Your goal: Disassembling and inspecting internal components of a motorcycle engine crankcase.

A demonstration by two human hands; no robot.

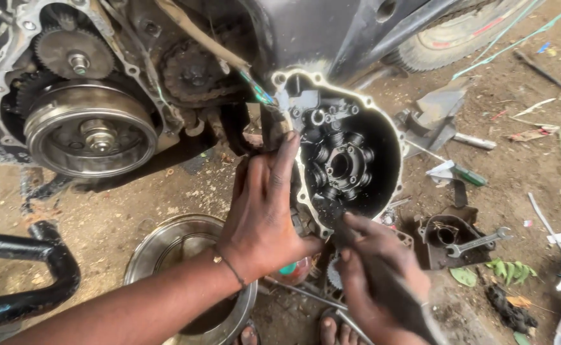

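Observation:
My left hand [264,207] grips the left rim of a greasy engine side cover [350,153], holding it upright with its black inner face toward me. My right hand [376,275] is closed on a dark, blurred tool, maybe a brush [344,227], whose tip touches the cover's lower inner edge. The cover has a pale gasket rim and a round hub with several bolt holes.
The motorcycle's open engine [92,128] with a flywheel and gears is at upper left. A metal bowl [165,246] sits under my left arm. A spanner [478,243], a small casing [446,233], a screwdriver [466,174] and a tyre [459,32] lie right on dirt.

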